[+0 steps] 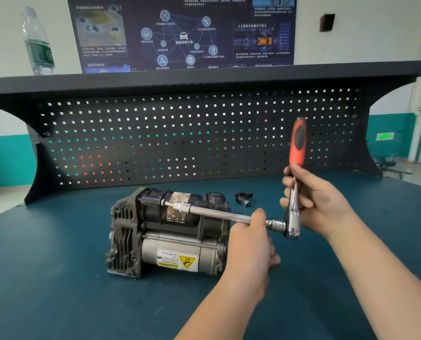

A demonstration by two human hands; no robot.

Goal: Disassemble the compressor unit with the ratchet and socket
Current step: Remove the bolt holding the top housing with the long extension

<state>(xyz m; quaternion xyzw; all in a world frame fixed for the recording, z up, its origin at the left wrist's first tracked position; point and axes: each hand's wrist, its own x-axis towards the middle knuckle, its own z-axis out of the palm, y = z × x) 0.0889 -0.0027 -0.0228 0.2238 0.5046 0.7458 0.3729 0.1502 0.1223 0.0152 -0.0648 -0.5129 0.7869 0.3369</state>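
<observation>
— Two hands on one tool, as I read it; the right hand (312, 200) is curled round the ratchet (294, 192) just below its red grip, handle pointing up, head down; the left hand (252, 239) has its fingers (259, 214) round the knurled end of the long extension bar (216, 214), steadying it.

— And the far end?

— It carries the socket (181, 206), seated on a fastener at the upper part of the compressor unit (170, 231); the unit lies on its side on the blue surface (57, 278), about the middle, finned casting to the left, the warning label on the motor can facing us.

— How would you expect it to handle?

— Heavy and rigid, I judge; cast metal and a steel motor can; it should sit firm, though nothing clamps it, so a hard pull could slide or roll it; the black plastic housing on top looks the fragile part, so any bracing belongs on the casting.

— The tool?

— Stiff but long; the bar can cock off the fastener and round it unless the left hand keeps it in line; the rubbery red grip is the place for leverage, higher than the right hand now sits.

— Anything loose?

— One small black fitting (243, 198) lies behind the unit, apart from it.
</observation>
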